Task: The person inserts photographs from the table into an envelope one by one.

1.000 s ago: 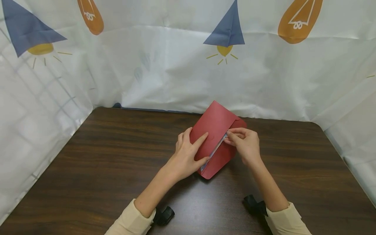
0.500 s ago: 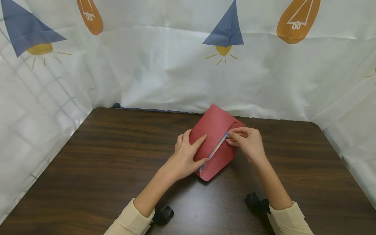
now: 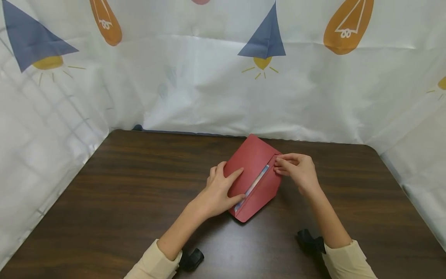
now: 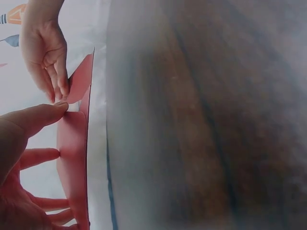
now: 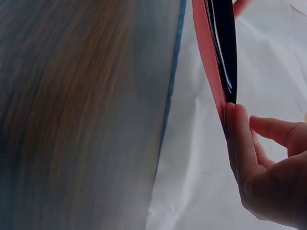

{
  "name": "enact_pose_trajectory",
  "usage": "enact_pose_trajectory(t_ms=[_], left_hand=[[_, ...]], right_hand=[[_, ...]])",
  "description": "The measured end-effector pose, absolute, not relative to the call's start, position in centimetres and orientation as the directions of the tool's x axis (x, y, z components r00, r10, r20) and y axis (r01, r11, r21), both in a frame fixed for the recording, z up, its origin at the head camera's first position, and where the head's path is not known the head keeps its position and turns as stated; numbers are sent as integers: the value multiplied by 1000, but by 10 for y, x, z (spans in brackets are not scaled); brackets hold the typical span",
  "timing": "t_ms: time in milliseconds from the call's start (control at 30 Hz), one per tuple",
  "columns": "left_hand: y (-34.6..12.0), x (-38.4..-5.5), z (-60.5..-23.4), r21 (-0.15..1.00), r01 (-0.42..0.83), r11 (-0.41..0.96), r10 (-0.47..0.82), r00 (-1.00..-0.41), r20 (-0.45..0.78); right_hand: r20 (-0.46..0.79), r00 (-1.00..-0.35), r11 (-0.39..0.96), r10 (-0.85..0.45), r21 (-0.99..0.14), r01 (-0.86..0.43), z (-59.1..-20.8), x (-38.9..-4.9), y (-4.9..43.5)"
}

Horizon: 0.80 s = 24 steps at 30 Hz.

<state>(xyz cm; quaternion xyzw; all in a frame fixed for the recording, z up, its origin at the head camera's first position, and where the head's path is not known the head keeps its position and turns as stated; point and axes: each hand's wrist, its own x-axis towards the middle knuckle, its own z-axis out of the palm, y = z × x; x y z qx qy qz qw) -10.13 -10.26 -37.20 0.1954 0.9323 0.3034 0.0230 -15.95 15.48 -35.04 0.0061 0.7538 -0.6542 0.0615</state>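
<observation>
A red envelope [image 3: 249,162] is tilted, its flap [image 3: 261,197] folded out toward the lower right. A narrow pale blue-white slip [image 3: 256,182] shows in its opening. My left hand [image 3: 219,193] holds the envelope's left side, thumb at the opening and index finger lying on the front. At the envelope's upper right corner, my right hand [image 3: 297,170] has thumb and fingertips together on the edge. In the right wrist view those fingers [image 5: 240,129] touch the end of the envelope [image 5: 209,52], beside a dark glossy strip [image 5: 225,48]. The slip's far part is hidden inside.
A dark wood-grain table [image 3: 139,193] lies beneath the hands. White sheeting [image 3: 195,85] printed with lamps and bulbs hangs behind it and at both sides. Black wrist devices [image 3: 191,259] sit below both hands, by the cream sleeves [image 3: 153,261].
The envelope has shifted lower in the head view, its upper tip down and slightly left. My right fingertips have moved off the slip's upper end onto the envelope's corner.
</observation>
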Motion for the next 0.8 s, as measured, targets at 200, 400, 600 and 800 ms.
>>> enact_pose_trajectory(t_ms=[200, 400, 600, 800], left_hand=[[-103, -100, -379, 566, 356, 744, 408, -912, 37], [-102, -97, -382, 542, 362, 758, 437, -900, -10], [-100, -94, -384, 491, 369, 789, 452, -890, -58], [-98, -92, -386, 423, 360, 832, 436, -895, -95]], right_hand=[[-87, -994, 218, -68, -973, 70, -351, -159, 157], [-79, -993, 287, -90, -957, 50, -353, -158, 158], [-91, -991, 321, -98, -946, 55, -355, -158, 158], [-102, -991, 358, -90, -932, 63, -353, -158, 157]])
